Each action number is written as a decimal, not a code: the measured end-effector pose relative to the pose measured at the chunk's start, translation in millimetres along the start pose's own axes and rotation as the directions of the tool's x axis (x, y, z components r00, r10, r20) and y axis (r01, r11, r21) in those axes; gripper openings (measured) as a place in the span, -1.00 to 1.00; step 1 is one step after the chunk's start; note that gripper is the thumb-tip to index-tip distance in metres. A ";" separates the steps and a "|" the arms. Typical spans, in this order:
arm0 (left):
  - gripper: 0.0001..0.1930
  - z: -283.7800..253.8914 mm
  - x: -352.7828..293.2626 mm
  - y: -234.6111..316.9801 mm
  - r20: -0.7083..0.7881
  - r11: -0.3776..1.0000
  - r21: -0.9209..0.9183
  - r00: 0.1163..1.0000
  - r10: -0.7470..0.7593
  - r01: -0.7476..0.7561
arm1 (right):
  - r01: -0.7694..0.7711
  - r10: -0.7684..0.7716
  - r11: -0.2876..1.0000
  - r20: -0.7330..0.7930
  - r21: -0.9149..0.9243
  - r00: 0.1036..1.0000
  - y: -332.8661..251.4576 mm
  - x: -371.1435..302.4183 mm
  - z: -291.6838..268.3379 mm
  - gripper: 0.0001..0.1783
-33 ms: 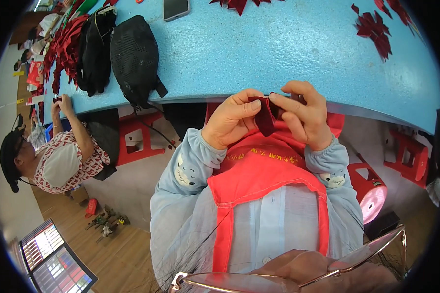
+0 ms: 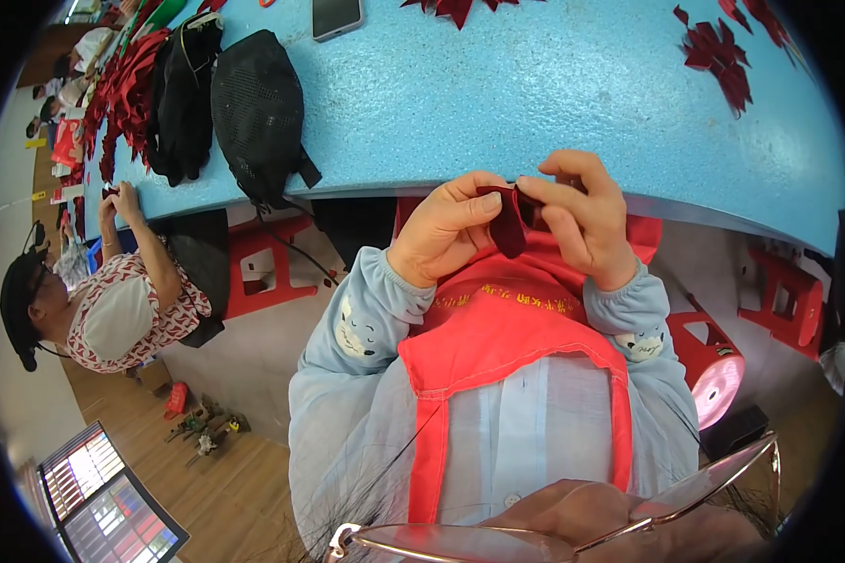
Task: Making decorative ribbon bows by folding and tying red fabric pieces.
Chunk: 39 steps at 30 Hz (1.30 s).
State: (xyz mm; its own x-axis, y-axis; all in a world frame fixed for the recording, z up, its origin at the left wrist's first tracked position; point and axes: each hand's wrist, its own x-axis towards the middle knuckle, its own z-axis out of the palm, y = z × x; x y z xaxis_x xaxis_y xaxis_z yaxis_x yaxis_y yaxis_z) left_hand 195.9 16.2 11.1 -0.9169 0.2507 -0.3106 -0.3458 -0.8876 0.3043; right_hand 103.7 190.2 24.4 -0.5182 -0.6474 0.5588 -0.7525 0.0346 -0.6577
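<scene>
In front of my apron, just off the table's near edge, I hold a folded dark red fabric piece point(image 2: 509, 231) that hangs to a rounded point. My left hand point(image 2: 447, 223) pinches its left side and top between thumb and fingers. At its upper right edge, the fingertips of my right hand point(image 2: 589, 214) are closed on the same piece, other fingers bent and raised. The inner side of the fold is in shadow. Similar dark red petals form a flower shape point(image 2: 716, 61) at the table's far right, and another dark red cluster point(image 2: 455, 7) is cut off by the top edge.
On the blue table point(image 2: 535, 103) lie a black mesh bag point(image 2: 258, 108), black cloth point(image 2: 190, 103), a phone point(image 2: 337, 17) and a heap of red petals point(image 2: 127, 94). A co-worker point(image 2: 127, 314) sits at the left. Red stools point(image 2: 785, 298) stand below the table.
My right hand's fingers have shifted slightly up and to the left along the edge of the fabric piece. My left hand looks unmoved.
</scene>
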 end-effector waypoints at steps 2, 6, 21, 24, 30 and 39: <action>-0.81 -4.0 1.1 -2.3 -0.021 0.996 0.088 0.999 0.036 -0.034 | -0.175 0.188 0.967 -0.058 0.188 0.980 1.3 -1.7 6.6 -0.81; -0.82 -12.3 -1.6 -7.8 -0.051 0.980 0.192 0.996 0.070 -0.059 | -0.424 0.415 0.848 0.100 0.318 0.904 -0.6 -0.7 2.9 -0.81; -0.83 -2.0 -4.8 -5.0 0.043 0.818 0.535 0.974 0.222 -0.210 | -0.258 0.300 0.863 -0.030 0.434 0.953 8.7 -10.5 23.5 -0.79; -0.81 2.2 -4.6 -8.6 0.149 0.591 0.745 0.941 0.303 -0.308 | -0.264 0.340 0.845 -0.086 0.464 0.936 8.6 -11.4 25.6 -0.84; -0.78 8.7 -4.6 -10.1 0.195 0.372 0.845 0.870 0.453 -0.383 | -0.347 0.416 0.813 -0.049 0.467 0.908 9.5 -15.9 22.5 -0.89; -0.78 8.5 0.8 -12.8 0.131 0.379 0.859 0.862 0.490 -0.345 | -0.363 0.442 0.752 -0.012 0.550 0.897 4.8 -11.9 20.9 -0.88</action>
State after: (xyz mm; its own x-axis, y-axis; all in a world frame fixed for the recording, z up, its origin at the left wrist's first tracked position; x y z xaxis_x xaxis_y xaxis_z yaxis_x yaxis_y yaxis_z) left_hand 197.9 31.1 14.6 -0.9858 -0.1682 -0.0011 0.0144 -0.0907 0.9958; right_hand 114.8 182.2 4.1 -0.8024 -0.5559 0.2169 -0.1546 -0.1574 -0.9754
